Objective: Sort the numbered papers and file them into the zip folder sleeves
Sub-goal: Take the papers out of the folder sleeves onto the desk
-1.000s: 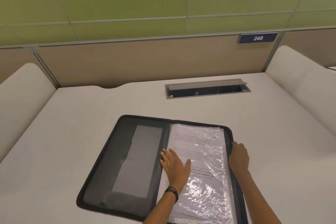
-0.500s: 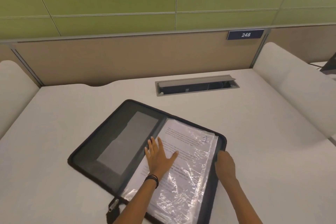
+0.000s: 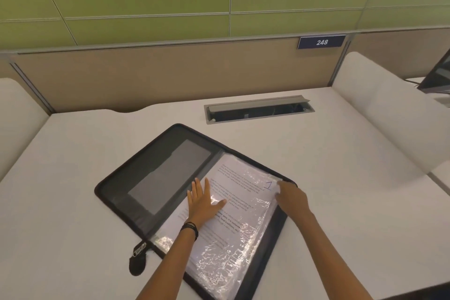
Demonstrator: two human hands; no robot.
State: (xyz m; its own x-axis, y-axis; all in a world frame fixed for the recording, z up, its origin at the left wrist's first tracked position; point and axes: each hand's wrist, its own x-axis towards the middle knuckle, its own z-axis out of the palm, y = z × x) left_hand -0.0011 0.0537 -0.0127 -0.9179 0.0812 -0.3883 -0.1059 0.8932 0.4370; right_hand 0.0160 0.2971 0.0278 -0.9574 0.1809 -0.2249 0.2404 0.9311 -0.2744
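Desk (image 3: 73, 178): left hand (image 3: 203, 202) flat on sleeve (image 3: 243, 231), right hand (image 3: 291, 198) at its corner

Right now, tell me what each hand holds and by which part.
Left hand holds nothing; it presses flat on the top sleeve. Right hand pinches that sleeve's outer edge, beside the handwritten 1.
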